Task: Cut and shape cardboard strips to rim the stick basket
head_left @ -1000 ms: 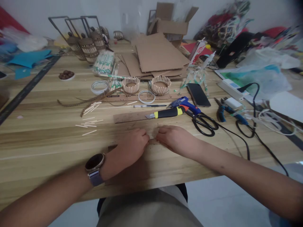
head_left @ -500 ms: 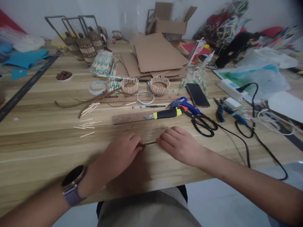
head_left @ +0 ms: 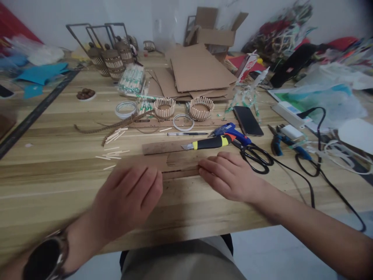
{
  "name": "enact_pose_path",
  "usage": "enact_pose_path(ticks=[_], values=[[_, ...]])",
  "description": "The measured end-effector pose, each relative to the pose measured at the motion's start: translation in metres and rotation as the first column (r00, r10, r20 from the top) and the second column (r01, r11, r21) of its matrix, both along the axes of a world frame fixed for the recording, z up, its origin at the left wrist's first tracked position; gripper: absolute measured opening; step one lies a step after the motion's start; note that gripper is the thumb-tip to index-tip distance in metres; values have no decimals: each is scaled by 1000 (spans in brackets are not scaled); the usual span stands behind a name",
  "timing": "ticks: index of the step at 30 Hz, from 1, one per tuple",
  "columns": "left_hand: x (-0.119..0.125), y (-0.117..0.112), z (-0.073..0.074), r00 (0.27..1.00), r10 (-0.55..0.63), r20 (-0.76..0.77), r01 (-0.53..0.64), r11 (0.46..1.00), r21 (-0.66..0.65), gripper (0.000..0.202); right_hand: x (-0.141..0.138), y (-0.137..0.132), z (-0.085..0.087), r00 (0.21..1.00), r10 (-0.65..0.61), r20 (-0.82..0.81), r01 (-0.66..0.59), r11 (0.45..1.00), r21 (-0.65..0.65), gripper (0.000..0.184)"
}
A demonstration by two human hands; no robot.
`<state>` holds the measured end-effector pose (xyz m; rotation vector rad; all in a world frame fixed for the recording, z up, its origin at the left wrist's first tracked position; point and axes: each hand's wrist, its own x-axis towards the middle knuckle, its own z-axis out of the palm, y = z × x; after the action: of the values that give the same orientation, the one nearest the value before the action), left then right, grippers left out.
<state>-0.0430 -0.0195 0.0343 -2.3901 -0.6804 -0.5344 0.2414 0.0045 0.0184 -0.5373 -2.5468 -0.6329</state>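
My left hand [head_left: 131, 196], slightly blurred, is closed at the near edge of a brown cardboard piece [head_left: 155, 161]. Its thumb and the exact grip are hidden behind the knuckles. My right hand [head_left: 224, 175] pinches the right end of a narrow cardboard strip [head_left: 183, 172], which runs leftward over the table to the left hand. Just beyond both hands lie another flat cardboard strip [head_left: 160, 147] and a yellow-and-black utility knife [head_left: 210, 143] with its blade out, pointing left over that strip's end.
Loose sticks [head_left: 112, 153] lie to the left. Scissors [head_left: 258, 159], a blue glue gun [head_left: 233, 132], a phone [head_left: 248, 121] and pliers [head_left: 276, 142] are on the right. Farther back stand two stick-ringed cups [head_left: 201, 109], a tape roll [head_left: 126, 110] and stacked cardboard [head_left: 201, 70].
My left hand has moved left and nearer to me, away from my right hand. More cardboard now shows between the hands. The view has shifted slightly.
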Motion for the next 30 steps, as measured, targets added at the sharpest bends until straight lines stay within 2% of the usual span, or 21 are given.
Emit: enact_pose_path(ticks=[5,8,10,14,16,18,22,26,28,30], values=[[-1,-10,-53,999,-30,-14,28,989,-144,29,1,-5,-33,996,57,64,-43,979,-197,20],[-4,-16,-68,999,-37,-11,33,973,-227,30,4,-2,-39,997,55,53,-35,943,-330,25],[-6,-18,-71,1000,-16,-18,10,963,-270,27,5,7,-35,999,-21,38,35,918,-395,31],[-6,-19,-73,999,-1,-37,-12,941,-338,28,2,43,-27,963,-258,72,261,843,-471,30],[-6,-20,-75,1000,5,-28,-14,933,-360,32,0,61,-27,941,-305,149,337,791,-510,36],[-7,-21,-78,1000,20,-18,-26,925,-379,35,-2,76,-30,925,-292,245,380,760,-528,35],[-12,-20,-82,999,43,-12,-44,913,-406,38,-9,88,-35,893,-251,374,405,809,-427,28],[-16,-17,-83,1000,20,19,-11,918,-397,37,-11,88,-37,887,-234,398,392,837,-383,29],[-17,-17,-83,1000,18,22,-8,917,-399,39,-5,87,-38,900,-224,373,371,842,-392,35],[-17,-17,-83,1000,10,27,1,914,-406,40,5,87,-38,916,-233,327,360,837,-412,49]])
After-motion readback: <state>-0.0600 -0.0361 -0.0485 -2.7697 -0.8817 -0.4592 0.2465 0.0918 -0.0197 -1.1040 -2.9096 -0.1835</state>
